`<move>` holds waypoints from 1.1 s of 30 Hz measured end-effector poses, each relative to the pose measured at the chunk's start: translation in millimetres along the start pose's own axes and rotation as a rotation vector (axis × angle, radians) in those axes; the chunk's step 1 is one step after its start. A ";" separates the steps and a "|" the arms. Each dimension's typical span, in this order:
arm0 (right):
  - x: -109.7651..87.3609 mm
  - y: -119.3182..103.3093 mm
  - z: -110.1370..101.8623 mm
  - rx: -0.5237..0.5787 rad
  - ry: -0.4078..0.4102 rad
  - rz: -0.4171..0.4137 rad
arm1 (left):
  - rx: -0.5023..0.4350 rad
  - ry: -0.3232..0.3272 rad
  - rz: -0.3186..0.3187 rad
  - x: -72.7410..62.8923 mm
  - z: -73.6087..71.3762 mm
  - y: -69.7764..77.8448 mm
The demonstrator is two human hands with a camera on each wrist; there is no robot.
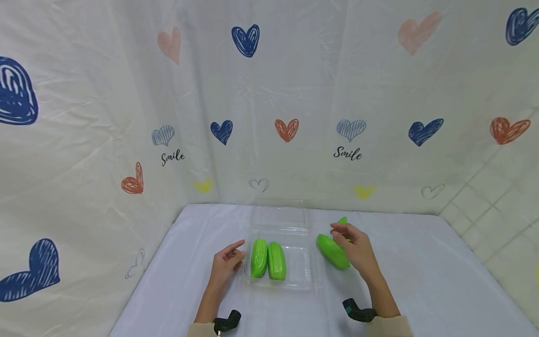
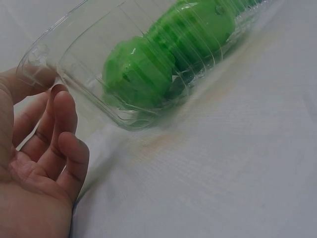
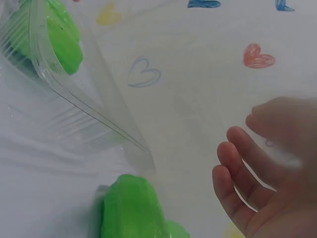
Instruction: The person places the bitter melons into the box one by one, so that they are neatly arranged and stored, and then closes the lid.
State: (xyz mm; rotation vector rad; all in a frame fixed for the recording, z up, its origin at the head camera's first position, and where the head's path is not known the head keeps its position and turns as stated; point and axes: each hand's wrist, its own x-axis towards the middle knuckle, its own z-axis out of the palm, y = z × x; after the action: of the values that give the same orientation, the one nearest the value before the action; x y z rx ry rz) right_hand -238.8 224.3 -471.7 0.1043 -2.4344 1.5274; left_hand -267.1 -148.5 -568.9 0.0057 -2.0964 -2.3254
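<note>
In the head view, the white backdrop bears the word "Smile" twice, left and right, among printed hearts. On the white table stands a clear plastic box, its clear lid laid back at the far side. Two green vegetables lie side by side in its left part, the left one and the right one; its right part is bare. To the right of the box lies a loose green vegetable, with another green tip showing beyond the right hand. The left hand is at the box's left edge.

In the left wrist view, the left hand's fingers are bent and meet the rim; I cannot tell whether they pinch it. Green shows through the ribbed wall.

In the right wrist view, the right hand's fingers are loosely bent, spread and holding nothing, apart from the loose vegetable.
</note>
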 end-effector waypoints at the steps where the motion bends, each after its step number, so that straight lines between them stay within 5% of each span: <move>1: 0.2 2.1 -2.5 -0.007 0.006 -0.008 | -0.005 0.000 0.000 -0.2 0.1 0.0; 15: 2.3 28.8 -23.2 -0.112 0.045 0.059 | 0.002 -0.005 0.007 -1.4 1.5 -0.3; 33: 6.5 54.9 -23.7 -0.120 -0.049 0.175 | 0.014 0.013 0.016 1.1 1.7 -1.4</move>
State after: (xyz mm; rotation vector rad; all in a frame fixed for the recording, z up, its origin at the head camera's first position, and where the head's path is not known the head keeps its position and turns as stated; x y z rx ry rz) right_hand -251.7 270.4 -508.2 -0.0979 -2.6281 1.4574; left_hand -268.2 -146.7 -570.1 0.0034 -2.0985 -2.2954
